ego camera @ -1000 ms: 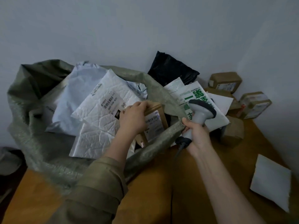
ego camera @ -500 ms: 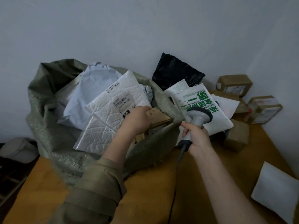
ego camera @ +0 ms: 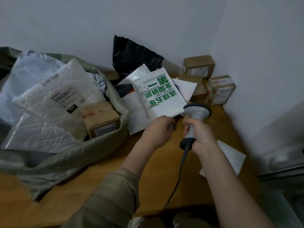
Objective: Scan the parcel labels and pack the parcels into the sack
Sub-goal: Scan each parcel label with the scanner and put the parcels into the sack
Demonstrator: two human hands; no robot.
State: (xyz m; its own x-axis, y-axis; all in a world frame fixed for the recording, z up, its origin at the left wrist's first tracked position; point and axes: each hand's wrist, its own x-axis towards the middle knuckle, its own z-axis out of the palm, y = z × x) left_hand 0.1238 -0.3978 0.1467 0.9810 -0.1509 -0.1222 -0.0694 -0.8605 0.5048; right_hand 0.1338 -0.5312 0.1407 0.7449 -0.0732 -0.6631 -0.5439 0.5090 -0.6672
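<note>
While right hand (ego camera: 201,135) grips scanner (ego camera: 196,112), left hand (ego camera: 158,129) seemingly touches parcel (ego camera: 160,94).

Left hand (ego camera: 158,129) off box (ego camera: 101,120), at mailer (ego camera: 160,92)

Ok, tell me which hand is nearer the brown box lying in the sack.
Left. The left hand is at the near edge of the green-printed mailer, right of the brown box in the sack. The right hand, gripping the scanner, is farther right.

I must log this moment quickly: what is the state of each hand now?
Left hand: pinches the near edge of the green-printed parcel.
Right hand: grips the scanner by its handle.
</note>
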